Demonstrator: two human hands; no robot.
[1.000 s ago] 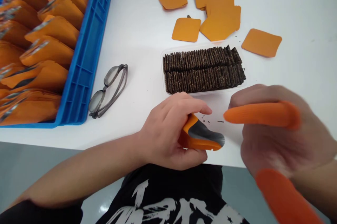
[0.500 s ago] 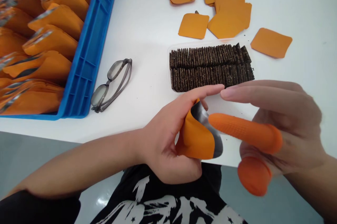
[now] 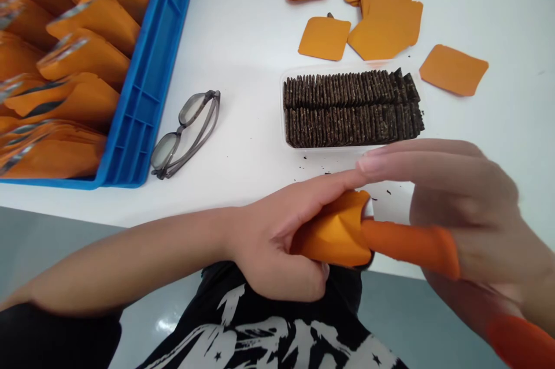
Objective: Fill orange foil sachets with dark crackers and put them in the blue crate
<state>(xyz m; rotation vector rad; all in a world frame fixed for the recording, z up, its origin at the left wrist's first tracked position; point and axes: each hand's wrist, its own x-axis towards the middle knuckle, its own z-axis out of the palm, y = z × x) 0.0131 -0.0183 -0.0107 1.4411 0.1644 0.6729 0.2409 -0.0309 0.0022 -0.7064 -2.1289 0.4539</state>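
My left hand (image 3: 281, 236) is closed around an orange pouch (image 3: 332, 236), its mouth facing right. My right hand (image 3: 468, 213) comes in from the right with fingers stretched out and apart. It wears an orange finger cot (image 3: 411, 246) on one finger, whose tip sits at or inside the pouch's mouth; exactly how deep is hidden. A second orange cot, blurred, covers its thumb, well away from the pouch. The other right fingertips touch or nearly touch my left fingertips above the pouch. Beyond the hands, a clear plastic tray (image 3: 282, 126) holds two rows of thin dark wafer-like pieces (image 3: 351, 109).
A blue crate (image 3: 147, 109) filled with orange pouches (image 3: 93, 54) stands at the left. Beside it lie folded glasses (image 3: 186, 132). Flat orange pouches (image 3: 385, 22) lie behind the tray, with a single flat pouch (image 3: 454, 70) to its right. Dark crumbs dot the white table (image 3: 251, 68).
My right cot-covered finger has moved down to the pouch's mouth, and its thumb has swung away to the lower right. The pouch has turned, so its silvery inside no longer shows widely.
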